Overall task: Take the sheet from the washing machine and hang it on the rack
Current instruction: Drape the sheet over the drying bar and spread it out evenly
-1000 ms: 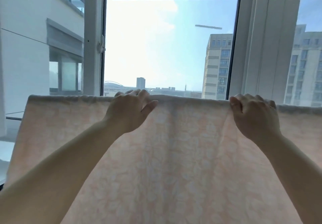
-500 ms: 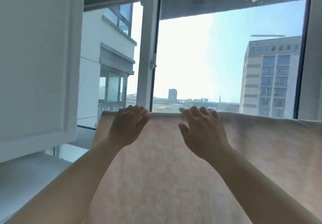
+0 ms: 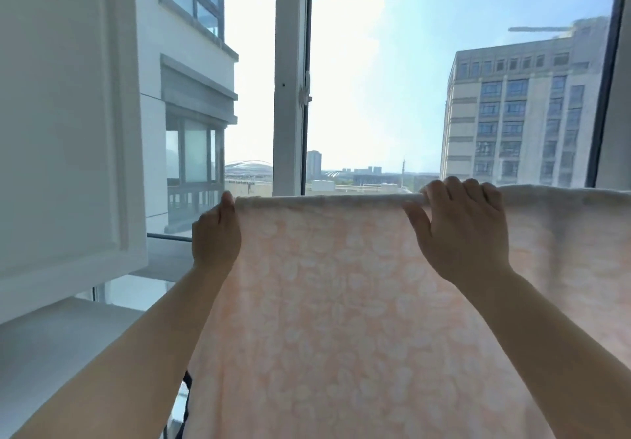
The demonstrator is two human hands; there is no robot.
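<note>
We are spreading the sheet over its top fold: left hand grasps the end, right hand fingers hook over; next, smooth outward

High-rise home balcony: window, hanging sheet.

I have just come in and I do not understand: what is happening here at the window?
A person is hanging a pale pink patterned sheet in front of the window. The sheet is draped with its top fold level. The left hand holds the sheet's left end, and the right hand grips the top fold with fingers curled over it. The rack itself is hidden under the cloth.
</note>
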